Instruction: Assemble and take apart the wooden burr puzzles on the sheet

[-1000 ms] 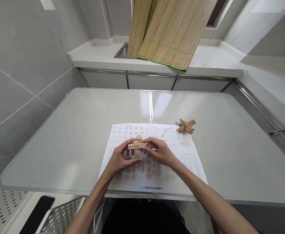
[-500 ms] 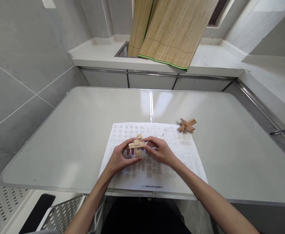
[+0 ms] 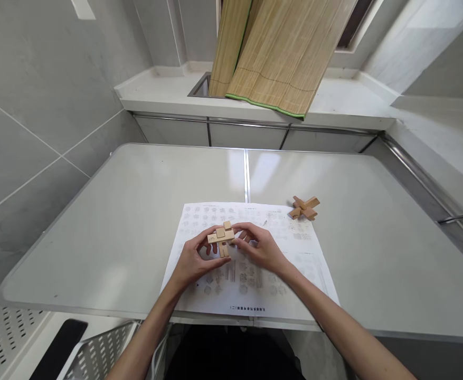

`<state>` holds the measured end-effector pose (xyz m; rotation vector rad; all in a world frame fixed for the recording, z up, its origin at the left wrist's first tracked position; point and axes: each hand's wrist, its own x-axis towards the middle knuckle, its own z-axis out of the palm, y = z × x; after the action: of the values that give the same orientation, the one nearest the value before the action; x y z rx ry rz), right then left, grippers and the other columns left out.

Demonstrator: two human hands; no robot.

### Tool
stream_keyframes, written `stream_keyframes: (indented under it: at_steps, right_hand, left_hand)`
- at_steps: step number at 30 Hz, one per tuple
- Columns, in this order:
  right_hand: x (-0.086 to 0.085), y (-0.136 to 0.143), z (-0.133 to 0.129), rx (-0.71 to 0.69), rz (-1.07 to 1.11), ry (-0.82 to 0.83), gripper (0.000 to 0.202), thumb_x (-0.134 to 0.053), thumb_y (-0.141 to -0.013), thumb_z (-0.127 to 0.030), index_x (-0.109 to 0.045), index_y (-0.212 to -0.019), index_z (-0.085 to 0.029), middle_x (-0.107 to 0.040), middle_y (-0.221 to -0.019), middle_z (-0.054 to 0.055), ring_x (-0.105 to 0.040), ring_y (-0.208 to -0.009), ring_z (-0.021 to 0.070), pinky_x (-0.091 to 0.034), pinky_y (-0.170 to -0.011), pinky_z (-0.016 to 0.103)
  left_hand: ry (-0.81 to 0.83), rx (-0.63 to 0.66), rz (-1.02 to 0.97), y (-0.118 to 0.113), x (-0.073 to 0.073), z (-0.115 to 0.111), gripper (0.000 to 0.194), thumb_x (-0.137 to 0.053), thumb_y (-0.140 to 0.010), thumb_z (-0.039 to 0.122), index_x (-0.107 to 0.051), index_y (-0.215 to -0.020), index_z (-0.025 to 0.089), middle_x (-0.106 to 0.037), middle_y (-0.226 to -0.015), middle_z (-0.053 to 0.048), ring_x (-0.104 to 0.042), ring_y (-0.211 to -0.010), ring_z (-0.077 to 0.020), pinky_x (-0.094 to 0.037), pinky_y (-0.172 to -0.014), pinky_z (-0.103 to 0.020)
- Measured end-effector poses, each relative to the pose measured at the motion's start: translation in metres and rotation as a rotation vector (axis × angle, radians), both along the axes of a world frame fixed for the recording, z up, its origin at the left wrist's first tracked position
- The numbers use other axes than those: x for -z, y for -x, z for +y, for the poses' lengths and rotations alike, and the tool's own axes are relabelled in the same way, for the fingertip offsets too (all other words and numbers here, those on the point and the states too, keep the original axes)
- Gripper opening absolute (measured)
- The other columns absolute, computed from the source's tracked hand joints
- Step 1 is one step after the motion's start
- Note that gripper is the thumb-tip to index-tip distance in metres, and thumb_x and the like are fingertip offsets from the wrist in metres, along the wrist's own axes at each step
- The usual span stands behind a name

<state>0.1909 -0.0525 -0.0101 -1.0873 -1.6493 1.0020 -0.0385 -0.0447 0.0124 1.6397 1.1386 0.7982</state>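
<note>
Between my hands is a light wooden interlocking puzzle (image 3: 220,237) made of crossed bars, held just above a printed sheet (image 3: 294,285). My left hand (image 3: 194,258) grips it from the left, with the thumb under the lower bar and the fingers behind. From the right, my right hand (image 3: 258,245) pinches the end of the crossbar, thumb in front and index finger along the top. Parts of the puzzle's far side are hidden by my fingers. A second, darker wooden cross puzzle (image 3: 304,208) lies at the sheet's upper right corner, apart from both hands.
The sheet lies on a grey-white table (image 3: 96,227) with a metal seam. Below the table's left edge are a black phone-like object (image 3: 59,348) and a perforated basket (image 3: 104,348). Beyond stands a white counter with a hanging bamboo blind (image 3: 286,53).
The puzzle has tilted slightly in my hands, and its crossbar has shifted a little. Both hands keep nearly the same grip. The whole view has moved slightly with my head.
</note>
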Motion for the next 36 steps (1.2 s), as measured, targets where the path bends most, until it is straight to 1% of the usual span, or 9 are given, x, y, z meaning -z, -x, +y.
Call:
stream_keyframes:
  at_steps: [4,8,13,19,24,27,30,33,36]
  right_hand:
    - [0.002,0.0,0.0,0.057,-0.184,-0.15,0.026,-0.068,-0.098,-0.038,-0.063,-0.12,-0.025,-0.073,-0.104,0.006,-0.067,-0.078,0.019,-0.057,-0.066,0.033]
    - [0.007,0.003,0.001,0.082,-0.404,-0.325,0.028,-0.072,-0.096,-0.035,-0.062,-0.12,-0.024,-0.07,-0.109,0.009,-0.068,-0.097,0.0259,-0.058,-0.078,0.04]
    - [0.012,0.007,0.002,0.112,-0.497,-0.325,0.018,-0.069,-0.098,-0.03,-0.065,-0.115,-0.023,-0.069,-0.107,0.011,-0.066,-0.096,0.0272,-0.057,-0.079,0.042]
    - [0.0,0.0,0.003,0.08,-0.204,-0.05,0.023,-0.07,-0.098,-0.046,-0.07,-0.109,-0.025,-0.071,-0.1,0.008,-0.066,-0.084,0.0217,-0.056,-0.073,0.037]
    - [-0.013,-0.01,0.005,-0.146,0.196,0.321,0.032,-0.075,-0.092,-0.053,-0.071,-0.105,-0.024,-0.064,-0.141,0.011,-0.071,-0.103,0.0225,-0.06,-0.076,0.033]
    - [-0.018,-0.012,0.004,-0.278,0.329,0.476,0.035,-0.077,-0.091,-0.051,-0.065,-0.108,-0.023,-0.074,-0.12,0.01,-0.075,-0.097,0.0227,-0.061,-0.074,0.034]
    - [-0.018,-0.012,0.005,-0.299,0.364,0.536,0.044,-0.083,-0.086,-0.049,-0.058,-0.111,-0.023,-0.075,-0.11,0.008,-0.077,-0.087,0.0219,-0.061,-0.068,0.033]
    - [-0.014,-0.011,0.005,-0.296,0.382,0.568,0.052,-0.087,-0.081,-0.049,-0.054,-0.112,-0.024,-0.074,-0.11,0.007,-0.076,-0.079,0.0201,-0.06,-0.062,0.03]
    - [-0.013,-0.011,0.005,-0.304,0.388,0.58,0.054,-0.088,-0.079,-0.049,-0.052,-0.11,-0.024,-0.074,-0.099,0.003,-0.074,-0.073,0.0183,-0.06,-0.062,0.03]
  left_hand:
    - [0.037,-0.119,-0.064,0.001,0.001,0.0,0.078,-0.09,-0.074,0.043,-0.061,-0.143,0.021,-0.072,-0.107,-0.006,-0.066,-0.09,-0.0198,-0.058,-0.08,-0.03]
    - [0.025,-0.216,-0.071,0.0,0.002,0.0,0.079,-0.09,-0.073,0.044,-0.06,-0.143,0.021,-0.072,-0.114,-0.007,-0.067,-0.085,-0.0173,-0.059,-0.078,-0.029]
    - [-0.014,-0.194,-0.021,-0.001,0.002,-0.001,0.076,-0.089,-0.074,0.044,-0.061,-0.142,0.023,-0.071,-0.11,-0.006,-0.066,-0.085,-0.0166,-0.058,-0.078,-0.028]
    - [-0.048,-0.185,0.006,0.001,0.005,-0.001,0.076,-0.088,-0.077,0.043,-0.058,-0.144,0.024,-0.069,-0.103,-0.004,-0.067,-0.086,-0.0175,-0.059,-0.078,-0.029]
    - [-0.059,-0.146,-0.014,0.001,0.004,-0.002,0.075,-0.088,-0.076,0.044,-0.058,-0.143,0.024,-0.068,-0.103,-0.004,-0.064,-0.085,-0.0172,-0.057,-0.078,-0.029]
    - [-0.069,-0.104,-0.011,0.0,0.001,-0.004,0.075,-0.089,-0.076,0.044,-0.059,-0.142,0.023,-0.066,-0.095,-0.002,-0.059,-0.078,-0.015,-0.055,-0.073,-0.027]
    - [-0.097,-0.056,-0.001,0.0,0.0,-0.004,0.074,-0.089,-0.075,0.043,-0.06,-0.141,0.023,-0.065,-0.09,-0.001,-0.056,-0.075,-0.0146,-0.054,-0.073,-0.027]
    - [-0.137,-0.005,0.017,0.0,0.0,-0.004,0.072,-0.09,-0.075,0.042,-0.062,-0.138,0.024,-0.068,-0.096,-0.002,-0.059,-0.079,-0.016,-0.055,-0.077,-0.03]
    - [-0.172,0.041,0.043,-0.001,-0.001,-0.003,0.068,-0.09,-0.075,0.041,-0.063,-0.135,0.024,-0.07,-0.108,-0.005,-0.064,-0.087,-0.0187,-0.057,-0.083,-0.033]
